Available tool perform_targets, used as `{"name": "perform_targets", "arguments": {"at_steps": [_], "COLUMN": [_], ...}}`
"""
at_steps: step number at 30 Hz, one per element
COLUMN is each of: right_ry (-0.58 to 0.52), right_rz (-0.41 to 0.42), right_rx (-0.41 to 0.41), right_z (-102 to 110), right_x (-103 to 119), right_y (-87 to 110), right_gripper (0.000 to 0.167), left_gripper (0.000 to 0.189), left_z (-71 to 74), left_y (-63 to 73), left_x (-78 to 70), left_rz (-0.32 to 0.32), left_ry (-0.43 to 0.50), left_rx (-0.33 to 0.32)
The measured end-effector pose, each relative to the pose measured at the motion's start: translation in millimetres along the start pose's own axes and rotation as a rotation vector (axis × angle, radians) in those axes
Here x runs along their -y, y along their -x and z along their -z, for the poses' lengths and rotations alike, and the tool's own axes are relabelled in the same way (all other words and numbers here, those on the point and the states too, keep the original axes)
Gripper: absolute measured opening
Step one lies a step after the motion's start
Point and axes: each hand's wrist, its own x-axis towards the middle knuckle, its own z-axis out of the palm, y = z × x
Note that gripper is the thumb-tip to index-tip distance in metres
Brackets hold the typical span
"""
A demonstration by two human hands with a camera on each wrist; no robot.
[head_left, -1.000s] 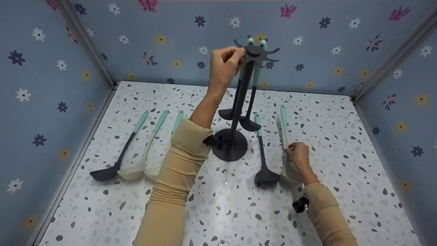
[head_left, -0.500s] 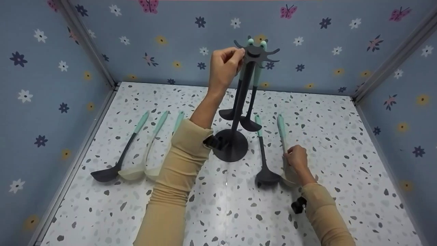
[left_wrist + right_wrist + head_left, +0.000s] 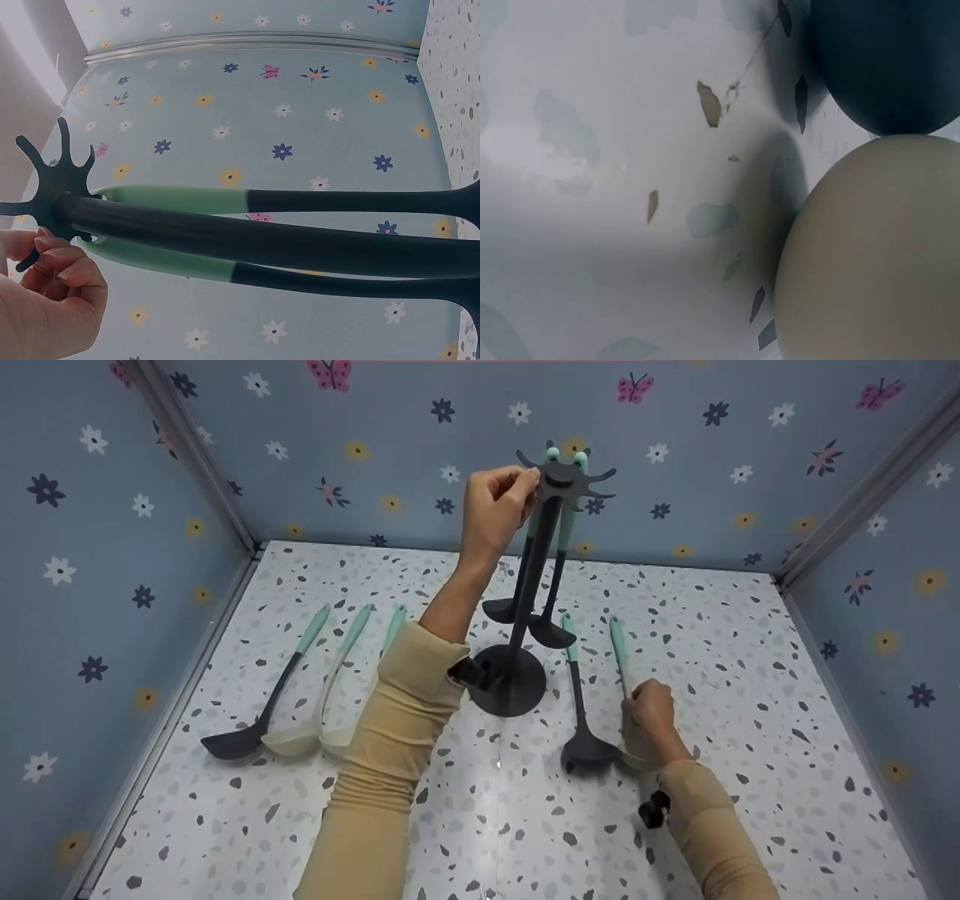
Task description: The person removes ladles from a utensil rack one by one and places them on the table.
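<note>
My left hand (image 3: 487, 514) pinches one hook of the black utensil stand's top rack (image 3: 60, 184). The stand's pole (image 3: 533, 577) rises from a round base (image 3: 508, 701). Two dark ladles with mint handles hang on its far side, a left one (image 3: 501, 610) and a right one (image 3: 552, 632). Low over the table, my right hand (image 3: 652, 709) grips a cream ladle (image 3: 619, 643) by its shaft. The hand hides part of its bowl in the head view. In the right wrist view the cream bowl (image 3: 877, 247) meets the bowl of a dark ladle (image 3: 892, 60).
On the speckled table (image 3: 480, 825) at the left lie a dark ladle (image 3: 234, 744) and two cream ladles, one (image 3: 291, 740) in full sight, the other (image 3: 337, 740) partly behind my left sleeve. Flowered walls (image 3: 360, 480) enclose the back and sides.
My right hand has shifted the cream ladle slightly left and toward me, bringing its bowl up against the dark ladle's bowl. The left hand keeps its hold on the stand.
</note>
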Motion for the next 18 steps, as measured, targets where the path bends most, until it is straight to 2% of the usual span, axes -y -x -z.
{"name": "perform_targets", "arguments": {"at_steps": [5,10,14,18], "right_ry": [-0.003,0.018,0.025,-0.037], "right_rz": [0.004,0.007,0.084,0.190], "right_rx": [-0.002,0.020,-0.052,-0.151], "right_z": [-1,1,6,11], "right_x": [-2,-1,5,16], "right_y": [-2.1,-1.9,0.0,2.3], "right_gripper": [0.017,0.023,0.025,0.024], "left_gripper": [0.028,0.028,0.029,0.029], "left_z": [0.5,-0.4,-0.8,-0.5], "left_y": [-4.7,-6.5,-6.1,-5.8], "left_x": [11.1,14.6,13.7,13.8], "left_rz": [-0.011,-0.011,-0.006,0.003], "left_ry": [-0.009,-0.009,-0.012,-0.017], "left_rx": [-0.012,-0.026,-0.030,-0.028]}}
